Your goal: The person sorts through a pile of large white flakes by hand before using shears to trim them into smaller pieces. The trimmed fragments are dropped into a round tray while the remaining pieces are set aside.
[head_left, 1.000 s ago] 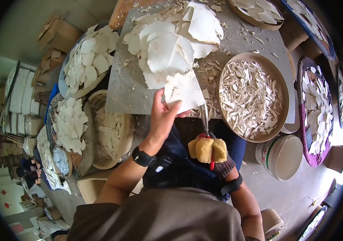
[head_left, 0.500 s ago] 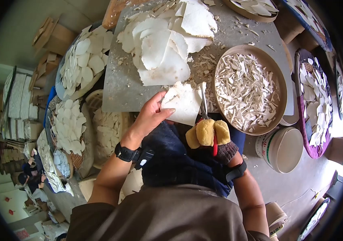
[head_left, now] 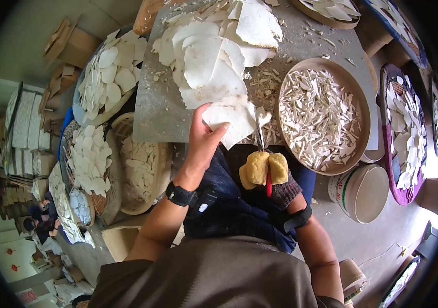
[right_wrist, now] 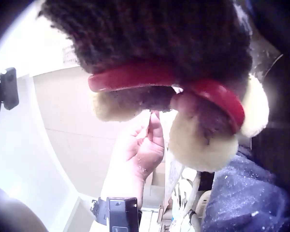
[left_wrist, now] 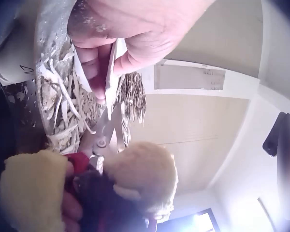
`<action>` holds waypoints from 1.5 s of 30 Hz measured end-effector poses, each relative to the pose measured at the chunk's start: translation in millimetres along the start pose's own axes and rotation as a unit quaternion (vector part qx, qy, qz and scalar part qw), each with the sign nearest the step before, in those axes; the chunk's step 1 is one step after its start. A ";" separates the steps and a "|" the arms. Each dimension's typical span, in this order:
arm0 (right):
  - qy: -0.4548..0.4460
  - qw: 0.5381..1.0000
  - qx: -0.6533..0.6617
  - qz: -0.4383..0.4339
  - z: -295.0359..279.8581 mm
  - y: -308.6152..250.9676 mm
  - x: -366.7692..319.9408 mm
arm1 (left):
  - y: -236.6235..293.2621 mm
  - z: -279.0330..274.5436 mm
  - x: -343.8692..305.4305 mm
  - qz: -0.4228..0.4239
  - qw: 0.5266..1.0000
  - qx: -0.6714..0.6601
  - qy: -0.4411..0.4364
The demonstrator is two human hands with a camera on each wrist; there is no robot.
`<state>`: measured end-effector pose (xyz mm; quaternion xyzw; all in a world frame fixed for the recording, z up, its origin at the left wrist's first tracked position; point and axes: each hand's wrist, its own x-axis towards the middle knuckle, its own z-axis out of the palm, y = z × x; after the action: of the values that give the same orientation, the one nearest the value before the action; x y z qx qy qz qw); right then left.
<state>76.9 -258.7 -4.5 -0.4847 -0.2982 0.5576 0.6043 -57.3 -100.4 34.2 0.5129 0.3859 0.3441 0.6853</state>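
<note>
The left hand (head_left: 202, 145) pinches a pale, flat, ragged-edged piece (head_left: 233, 119) between thumb and fingers, just off the table's near edge. In a dark knitted glove with yellow padding, the right hand (head_left: 273, 177) grips red-handled scissors (head_left: 260, 134), whose blades reach the right edge of that piece, where a small strip (head_left: 264, 117) sticks out. The left wrist view shows the piece (left_wrist: 111, 79) edge-on above the scissors' pivot (left_wrist: 101, 143). Red handles (right_wrist: 135, 76) curve around the padded fingers in the right wrist view.
A heap of flat pieces (head_left: 206, 61) lies on the grey table (head_left: 152, 120). At its right is a round tray (head_left: 365, 128) of cut strips. A white bucket (head_left: 365, 195) stands below. Baskets of pieces (head_left: 89, 159) are at the left.
The held piece has turned and its right edge has met the scissors, with a strip now jutting out beyond the blades. Both hands have shifted slightly.
</note>
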 end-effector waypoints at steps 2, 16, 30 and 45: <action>-0.005 0.998 -0.051 -0.031 -8.3 14.8 4.5 | 3.2 -3.6 3.0 -0.013 0.999 0.002 -0.040; -0.082 0.993 -0.088 -0.018 7.7 7.1 19.9 | 7.2 -8.1 15.1 0.016 0.998 -0.022 0.064; -0.140 0.934 0.321 0.077 25.7 7.1 59.1 | 30.7 -29.9 23.6 0.011 0.998 0.051 -0.025; -0.118 0.966 0.217 0.071 22.8 14.3 67.2 | 33.7 -42.9 13.5 -0.033 0.995 0.052 -0.081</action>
<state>64.3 -189.6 -21.7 -0.2924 -0.2042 0.7038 0.6143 -91.4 -62.0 56.9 0.5610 0.3634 0.2582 0.6975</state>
